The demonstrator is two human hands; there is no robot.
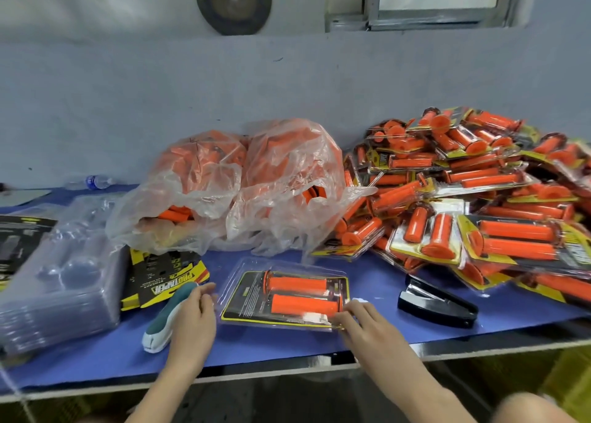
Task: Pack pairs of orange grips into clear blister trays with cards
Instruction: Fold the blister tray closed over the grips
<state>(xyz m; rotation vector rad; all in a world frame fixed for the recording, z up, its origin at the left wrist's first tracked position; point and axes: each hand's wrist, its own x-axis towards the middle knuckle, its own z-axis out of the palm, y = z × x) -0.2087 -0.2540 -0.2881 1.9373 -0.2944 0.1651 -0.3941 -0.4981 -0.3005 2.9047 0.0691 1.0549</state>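
A: Where's the pack being handled?

B: Middle of the blue table (367,282), near its front edge. It's one clear blister tray (249,266) lying flat, with two orange grips (297,284) side by side in it, running left to right over a black and yellow card (249,298).

A: And the hands?

B: The left hand (192,314) is at the tray's left edge, fingers loosely straight and a little spread. I cannot tell whether the tips touch the plastic. It is above a white and teal tool (160,326) that lies on the table. The right hand (361,320) has its fingers close together, tips resting on the tray's near right corner; I cannot tell if the thumb is under the rim.

A: What's around it?

B: On the left is a stack of empty clear trays (60,288), with printed cards (166,278) just beside it. Behind are two clear plastic bags (230,186) full of more grips. On the right is a big heap of packed trays (463,199), with a black stapler (438,304) in front. A water bottle (96,181) lies far back on the left.
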